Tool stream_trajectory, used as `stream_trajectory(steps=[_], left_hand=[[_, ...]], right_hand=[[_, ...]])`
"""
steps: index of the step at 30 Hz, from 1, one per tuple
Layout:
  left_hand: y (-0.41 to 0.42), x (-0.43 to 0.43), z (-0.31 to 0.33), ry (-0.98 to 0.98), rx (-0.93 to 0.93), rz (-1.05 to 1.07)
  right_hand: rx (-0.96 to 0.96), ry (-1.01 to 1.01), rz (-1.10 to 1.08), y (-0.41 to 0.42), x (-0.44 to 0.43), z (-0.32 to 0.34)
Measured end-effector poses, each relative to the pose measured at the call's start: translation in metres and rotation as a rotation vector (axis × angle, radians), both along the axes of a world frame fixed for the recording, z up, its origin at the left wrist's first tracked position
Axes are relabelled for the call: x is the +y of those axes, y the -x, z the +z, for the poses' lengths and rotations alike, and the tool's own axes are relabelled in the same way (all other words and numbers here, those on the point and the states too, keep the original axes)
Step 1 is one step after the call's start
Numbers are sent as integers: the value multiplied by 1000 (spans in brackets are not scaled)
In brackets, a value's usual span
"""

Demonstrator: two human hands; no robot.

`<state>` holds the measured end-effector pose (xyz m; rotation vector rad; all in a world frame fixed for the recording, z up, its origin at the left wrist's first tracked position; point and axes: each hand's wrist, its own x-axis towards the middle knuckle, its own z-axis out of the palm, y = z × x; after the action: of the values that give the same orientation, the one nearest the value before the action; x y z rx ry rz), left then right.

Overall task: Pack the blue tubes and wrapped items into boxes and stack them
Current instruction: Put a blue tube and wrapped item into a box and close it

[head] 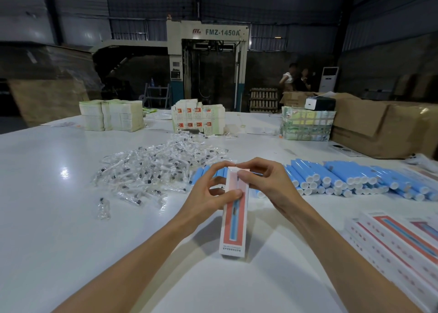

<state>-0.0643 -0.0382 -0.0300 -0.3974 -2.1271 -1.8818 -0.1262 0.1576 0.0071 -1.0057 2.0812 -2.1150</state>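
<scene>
1. Two bare hands meet at the centre of the frame, where the left hand (pixel 211 190) grips a long pink-and-white box (pixel 233 227), thumb pressed on its front face and fingers curled round its upper left edge
2. At the top end of the same box, the right hand (pixel 270 182) pinches it with the thumb on the front and the fingers curled over the white flap; whether that flap is fully tucked in cannot be told
3. Held lengthwise and pointing away from the viewer, the box appears to rest its near end on the white table (pixel 59 229) at lower centre; a blue tube shape shows on its red front panel
4. Blue tubes (pixel 343 182) with white caps lie heaped right of centre, just behind the right hand, and a few more show behind the left hand
5. Wrapped items (pixel 154 168) in clear film spread in a loose pile left of centre, with a single wrapped piece (pixel 103 208) lying apart below it
6. Packed boxes (pixel 391 239) of the same pattern lie side by side at the lower right edge
7. Along the far side of the table stand stacks of flat cartons (pixel 111 116) at upper left, and brown cardboard boxes (pixel 379 127) at upper right
8. Behind them rises a machine (pixel 213 52) marked FMZ-1450A, with two people (pixel 296 78) standing to its right
</scene>
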Motion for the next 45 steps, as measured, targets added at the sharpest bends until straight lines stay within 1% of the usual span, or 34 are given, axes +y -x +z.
stream_trajectory(steps=[3, 5, 7, 10, 13, 16, 24, 33, 38, 41, 45], left_hand=[[0, -1, -1, -4, -3, -7], [0, -1, -1, -5, -3, -15], [-2, 1, 0, -47, 1, -6], [-5, 1, 3, -126, 13, 82], [-6, 1, 3, -132, 13, 131], [-6, -1, 3, -131, 13, 120], [-3, -4, 2, -146, 30, 98], [-3, -7, 5, -146, 32, 86], [-2, -8, 6, -157, -34, 58], [-1, -8, 6, -165, -88, 75], [0, -9, 6, -129, -77, 102]], right_hand=[[43, 16, -32, -1, -3, -3], [38, 31, -32, -1, -3, -4], [25, 31, -19, -2, -3, -5], [-12, 51, 21, -4, -9, -9], [-49, 70, 41, -5, -13, -12], [-80, 80, 66, -6, -14, -15], [-72, 73, 12, -10, -17, -16], [18, 48, -55, -12, -21, -20], [9, 42, -57, -9, -19, -17], [37, 7, -62, -10, -17, -18], [52, 6, -67, -11, -17, -20]])
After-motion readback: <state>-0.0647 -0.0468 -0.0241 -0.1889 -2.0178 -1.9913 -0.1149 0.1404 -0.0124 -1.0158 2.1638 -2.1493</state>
